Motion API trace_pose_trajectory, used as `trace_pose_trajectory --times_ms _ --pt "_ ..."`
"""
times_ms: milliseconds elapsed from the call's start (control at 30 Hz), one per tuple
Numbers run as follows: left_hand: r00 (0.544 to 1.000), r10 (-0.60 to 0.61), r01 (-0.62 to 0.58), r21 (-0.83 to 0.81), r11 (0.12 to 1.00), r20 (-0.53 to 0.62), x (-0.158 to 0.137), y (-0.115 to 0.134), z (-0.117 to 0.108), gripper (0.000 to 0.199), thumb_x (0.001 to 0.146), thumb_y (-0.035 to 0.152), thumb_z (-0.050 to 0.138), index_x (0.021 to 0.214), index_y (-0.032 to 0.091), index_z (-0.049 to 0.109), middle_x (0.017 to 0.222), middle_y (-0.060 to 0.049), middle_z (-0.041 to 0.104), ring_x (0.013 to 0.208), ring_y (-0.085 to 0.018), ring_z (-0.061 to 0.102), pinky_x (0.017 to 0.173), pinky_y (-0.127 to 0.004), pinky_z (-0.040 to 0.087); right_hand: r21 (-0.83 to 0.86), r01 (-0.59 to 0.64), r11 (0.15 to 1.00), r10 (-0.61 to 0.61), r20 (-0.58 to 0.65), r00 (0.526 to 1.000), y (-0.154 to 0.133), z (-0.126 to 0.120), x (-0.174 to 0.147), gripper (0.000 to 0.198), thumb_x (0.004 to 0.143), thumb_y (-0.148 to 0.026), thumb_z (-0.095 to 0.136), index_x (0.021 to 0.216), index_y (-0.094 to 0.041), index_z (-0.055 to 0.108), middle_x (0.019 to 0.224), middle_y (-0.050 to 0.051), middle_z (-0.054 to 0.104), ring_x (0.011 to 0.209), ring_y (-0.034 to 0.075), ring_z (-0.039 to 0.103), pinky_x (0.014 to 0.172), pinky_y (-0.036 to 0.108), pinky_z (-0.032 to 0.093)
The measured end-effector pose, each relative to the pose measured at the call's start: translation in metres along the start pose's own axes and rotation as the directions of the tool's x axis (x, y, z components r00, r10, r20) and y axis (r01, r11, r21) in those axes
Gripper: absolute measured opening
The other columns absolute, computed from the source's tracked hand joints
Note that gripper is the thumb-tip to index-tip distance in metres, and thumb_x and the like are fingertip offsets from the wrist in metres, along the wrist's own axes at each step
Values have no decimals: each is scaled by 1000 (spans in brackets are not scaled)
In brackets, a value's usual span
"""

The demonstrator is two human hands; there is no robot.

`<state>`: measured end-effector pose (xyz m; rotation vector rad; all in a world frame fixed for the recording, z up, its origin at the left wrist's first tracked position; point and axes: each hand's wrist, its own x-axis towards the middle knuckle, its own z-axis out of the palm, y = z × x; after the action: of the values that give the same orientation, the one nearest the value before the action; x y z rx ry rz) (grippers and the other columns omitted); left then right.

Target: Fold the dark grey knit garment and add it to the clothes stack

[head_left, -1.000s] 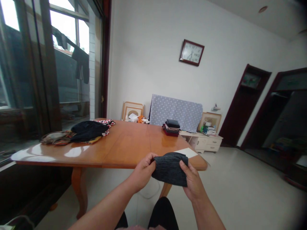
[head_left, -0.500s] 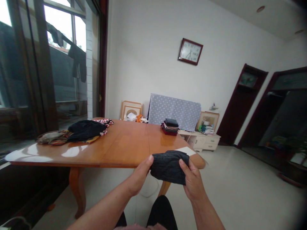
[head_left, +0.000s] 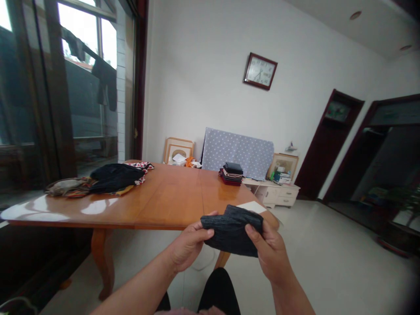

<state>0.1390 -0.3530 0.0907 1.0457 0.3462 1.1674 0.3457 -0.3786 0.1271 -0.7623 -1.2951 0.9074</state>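
Note:
A dark, folded garment (head_left: 232,232) is held in the air in front of the table's near edge; which kind of garment it is I cannot tell. My left hand (head_left: 193,240) pinches its left end, with the thumb on the near side and the fingers behind. On the right end, my right hand (head_left: 267,245) is closed with its thumb pressed on the cloth. Farther back on the table (head_left: 173,188) stands a stack of folded clothes (head_left: 232,174), a dark one on top. A loose heap of clothes (head_left: 114,178) lies at the left of the table.
A white sheet (head_left: 251,207) lies at the table's right end. Behind the table are a polka-dot cloth (head_left: 238,151), a framed picture (head_left: 179,148) and a white cabinet (head_left: 282,194). Glass doors (head_left: 87,87) are on the left. My knees (head_left: 219,291) show below.
My left hand has shifted slightly left and down, its thumb now lying over the cloth. The garment's left part has lowered and a fold stands up in the middle. My right hand keeps its grip.

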Motion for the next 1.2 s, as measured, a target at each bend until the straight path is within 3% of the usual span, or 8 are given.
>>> trace_pose_trajectory --times_ms 167,300,400,567,667,833,1000,1200 --pt "971 -96 116 -82 990 217 -6 3 -2 54 66 33 81 116 16 72 117 -15 71 121 -34 58 108 -48 35 -149 49 988 -29 135 990 -30 -8 -6 39 76 -31 79 114 -25 73 113 7 71 114 33 60 104 46 44" --pt "958 -130 153 -70 986 255 -9 13 4 57 60 34 84 112 14 73 114 -16 71 114 -35 62 104 -47 40 -121 51 991 -33 147 989 -31 -11 -6 36 77 -34 78 111 -24 73 112 8 70 110 32 61 102 46 45" --pt "976 -76 91 -63 994 206 -8 21 7 52 61 32 85 109 16 72 109 -12 71 106 -29 64 97 -41 44 -25 -7 1000 11 144 990 -24 -9 -3 40 82 -36 73 121 -27 69 120 7 68 112 31 61 103 46 45" --pt "999 29 -31 55 998 32 -7 29 8 34 67 30 83 97 19 70 94 -5 68 89 -21 63 83 -33 47 50 -13 999 11 57 998 -6 -2 5 51 82 -40 74 130 -28 63 121 5 69 121 31 57 105 46 45" --pt "995 86 -79 141 987 -43 -6 29 9 34 70 31 82 100 20 69 98 -5 68 91 -20 62 83 -32 47 61 -32 998 31 18 999 3 2 7 52 81 -43 74 129 -28 64 119 5 70 121 31 57 108 49 42" --pt "987 154 -136 249 959 -51 -5 25 10 32 82 36 73 108 19 69 108 -8 68 101 -22 61 90 -33 47 142 -124 982 127 -10 992 22 7 7 49 80 -46 75 124 -27 67 119 5 70 120 31 58 110 51 40" --pt "979 169 -138 249 959 -109 -1 22 11 39 89 42 64 120 19 64 111 -8 69 102 -23 62 96 -37 46 117 -95 989 102 -55 993 40 12 6 46 81 -45 74 124 -28 67 124 3 68 123 28 57 114 46 36" --pt "967 194 -139 295 946 -167 5 14 4 37 89 46 63 114 19 62 110 -8 68 102 -22 61 94 -35 47 110 -104 989 114 -86 990 50 19 6 48 82 -47 73 125 -27 66 124 3 68 122 28 57 113 47 36"
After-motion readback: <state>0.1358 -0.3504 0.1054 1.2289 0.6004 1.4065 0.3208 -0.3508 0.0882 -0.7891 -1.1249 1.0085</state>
